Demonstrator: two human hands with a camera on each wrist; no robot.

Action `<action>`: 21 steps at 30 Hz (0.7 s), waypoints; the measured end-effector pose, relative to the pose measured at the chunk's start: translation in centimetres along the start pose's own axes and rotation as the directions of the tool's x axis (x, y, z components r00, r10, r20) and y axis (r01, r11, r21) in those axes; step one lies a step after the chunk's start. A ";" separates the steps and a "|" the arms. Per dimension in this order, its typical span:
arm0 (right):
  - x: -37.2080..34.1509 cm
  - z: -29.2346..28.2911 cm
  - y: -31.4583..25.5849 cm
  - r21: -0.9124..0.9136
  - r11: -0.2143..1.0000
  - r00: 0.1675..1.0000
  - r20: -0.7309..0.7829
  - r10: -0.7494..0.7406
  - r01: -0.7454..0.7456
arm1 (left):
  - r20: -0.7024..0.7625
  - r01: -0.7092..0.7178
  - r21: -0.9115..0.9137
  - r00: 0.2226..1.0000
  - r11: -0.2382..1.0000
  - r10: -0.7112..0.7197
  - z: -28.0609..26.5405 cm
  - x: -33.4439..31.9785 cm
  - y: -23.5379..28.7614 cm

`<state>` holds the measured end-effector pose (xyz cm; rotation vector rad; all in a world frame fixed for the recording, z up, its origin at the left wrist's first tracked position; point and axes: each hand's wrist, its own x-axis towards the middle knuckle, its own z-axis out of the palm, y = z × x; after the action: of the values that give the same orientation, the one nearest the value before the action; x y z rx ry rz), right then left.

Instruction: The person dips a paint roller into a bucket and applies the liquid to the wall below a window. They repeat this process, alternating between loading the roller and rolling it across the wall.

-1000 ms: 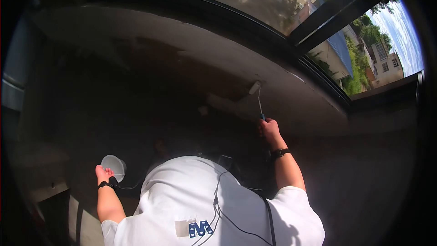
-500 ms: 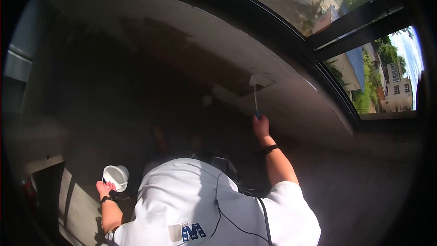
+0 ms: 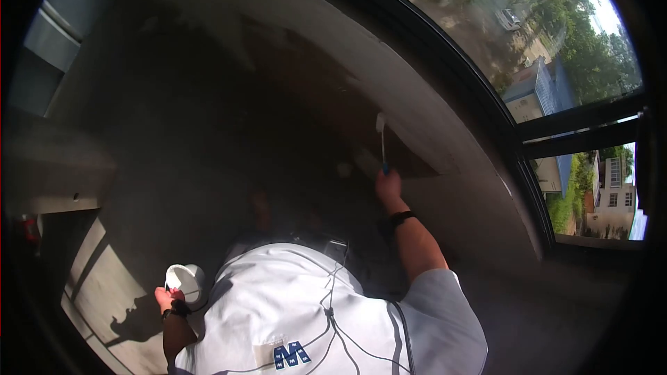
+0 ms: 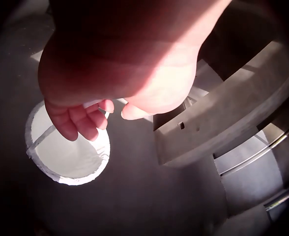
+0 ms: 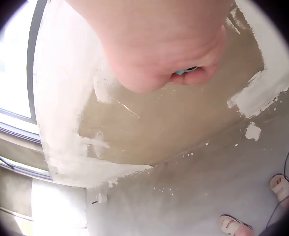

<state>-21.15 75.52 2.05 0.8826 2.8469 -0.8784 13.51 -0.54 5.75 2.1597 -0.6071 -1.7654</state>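
Note:
My right hand (image 3: 388, 186) grips the blue handle (image 5: 185, 71) of a small paint roller, its fingers curled round it. The white roller head (image 3: 380, 123) overlaps the bare brown patch of wall (image 5: 159, 123) below the window. Low on the left, my left hand (image 3: 169, 298) holds a white bucket (image 3: 196, 285), fingers curled at its thin handle. In the left wrist view the bucket (image 4: 68, 179) hangs below the fingertips (image 4: 88, 132), pale inside and smeared with white along its rim. The right wrist view does not show the roller head.
White paint (image 5: 61, 88) borders the brown patch. Drips and a white blotch (image 5: 253, 131) mark the grey floor, where two sandalled feet (image 5: 230, 225) stand. The dark window frame (image 3: 479, 90) runs above the wall. A pale ledge (image 4: 223, 123) juts out near the left hand. Cables (image 3: 330, 312) cross the white shirt.
The head view has turned, so the window sits further right. My right hand has carried the roller leftward along the brown patch. The bucket stays in my left hand, its opening tilted differently.

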 end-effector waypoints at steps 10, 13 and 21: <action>6.9 8.0 -8.9 -0.106 0.986 0.983 0.146 -0.109 0.125 | 0.386 -0.248 -0.010 0.893 0.969 0.232 -3.2 2.3 1.6; 9.4 9.4 -10.8 -0.131 0.977 0.972 0.188 -0.143 0.169 | 0.168 -0.012 -0.073 0.986 0.997 0.024 -2.4 3.0 2.2; 10.8 7.0 -12.8 -0.233 0.957 0.960 0.259 -0.110 0.173 | 0.602 -0.550 0.315 0.746 0.774 0.285 -0.7 0.7 1.8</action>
<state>-37.85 68.66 0.62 0.5067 2.7472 -0.5660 14.10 -2.50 6.12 1.5269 -1.6993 -2.0668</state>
